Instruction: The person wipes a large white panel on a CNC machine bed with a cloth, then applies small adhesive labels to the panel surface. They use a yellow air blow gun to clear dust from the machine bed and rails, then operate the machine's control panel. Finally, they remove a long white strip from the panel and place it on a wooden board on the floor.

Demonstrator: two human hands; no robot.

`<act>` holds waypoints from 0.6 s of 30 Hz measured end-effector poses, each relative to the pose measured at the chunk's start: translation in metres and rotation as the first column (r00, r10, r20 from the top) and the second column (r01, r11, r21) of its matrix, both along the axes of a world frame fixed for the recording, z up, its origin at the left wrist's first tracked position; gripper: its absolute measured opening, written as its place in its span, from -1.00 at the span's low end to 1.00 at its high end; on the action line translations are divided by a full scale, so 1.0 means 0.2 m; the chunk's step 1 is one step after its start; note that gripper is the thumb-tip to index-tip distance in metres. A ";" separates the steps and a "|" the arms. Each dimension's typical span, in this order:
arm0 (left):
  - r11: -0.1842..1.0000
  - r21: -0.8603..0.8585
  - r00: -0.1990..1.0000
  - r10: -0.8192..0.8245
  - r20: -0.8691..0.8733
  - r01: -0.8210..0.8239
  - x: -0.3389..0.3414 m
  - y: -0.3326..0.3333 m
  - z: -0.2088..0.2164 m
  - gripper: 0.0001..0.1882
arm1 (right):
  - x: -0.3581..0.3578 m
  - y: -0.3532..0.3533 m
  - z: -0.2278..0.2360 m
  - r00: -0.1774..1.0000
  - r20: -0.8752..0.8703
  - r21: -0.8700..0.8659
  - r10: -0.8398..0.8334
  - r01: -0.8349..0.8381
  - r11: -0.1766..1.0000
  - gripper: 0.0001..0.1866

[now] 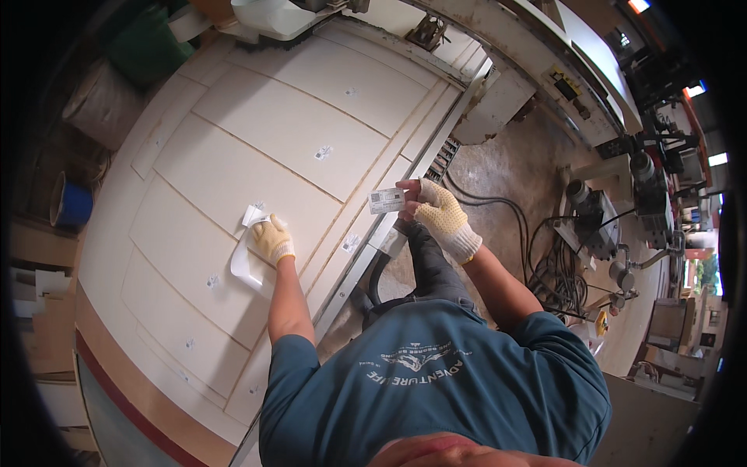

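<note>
Both of my hands wear pale yellow dotted work gloves that leave fingertips bare. My right hand (438, 208) is closed on the edge of a small white printed label (387, 201), held beyond the board's near edge. Over the large cream board (264, 167), my left hand (273, 239) is wrapped on a curling white paper strip (247, 268), whose loose end hangs down toward my forearm. Grooves divide the board into several panels. Similar labels lie on these panels, among them one label (324, 152) farther off and another label (351, 243) between my hands.
A metal machine rail (366, 265) runs along the board's near edge. Black cables (556, 272) coil on the floor at right, near machine motors (595, 206). A blue bin (71, 199) stands at left. A machine beam (537, 58) crosses the far right.
</note>
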State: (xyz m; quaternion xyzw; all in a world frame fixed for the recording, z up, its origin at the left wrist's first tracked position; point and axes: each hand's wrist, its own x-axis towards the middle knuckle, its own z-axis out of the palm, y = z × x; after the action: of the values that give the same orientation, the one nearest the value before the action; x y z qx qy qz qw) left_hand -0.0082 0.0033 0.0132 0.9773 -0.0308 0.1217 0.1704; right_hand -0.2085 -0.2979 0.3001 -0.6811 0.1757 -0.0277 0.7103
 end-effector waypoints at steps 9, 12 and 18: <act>0.993 0.110 0.997 0.048 -0.057 -0.042 0.01 0.02 -0.03 -0.42 | 0.01 -0.02 0.02 0.996 0.018 -0.034 -0.082 0.083 0.996 -0.62; 0.991 0.130 0.999 0.039 0.033 -0.043 0.00 0.01 -0.01 -0.47 | -0.02 -0.04 0.08 0.997 -0.044 -0.120 -0.062 0.056 0.991 -0.61; 0.990 0.142 0.986 0.004 0.165 -0.027 0.01 0.02 -0.03 -0.48 | -0.07 -0.04 0.08 0.989 0.022 -0.192 -0.144 0.146 0.971 -0.69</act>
State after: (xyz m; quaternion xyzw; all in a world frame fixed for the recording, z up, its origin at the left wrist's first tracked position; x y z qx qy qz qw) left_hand -0.0070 0.0074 0.0079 0.9739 -0.0459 0.2006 0.0956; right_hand -0.2227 -0.3065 0.3151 -0.7318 0.2187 -0.0991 0.6378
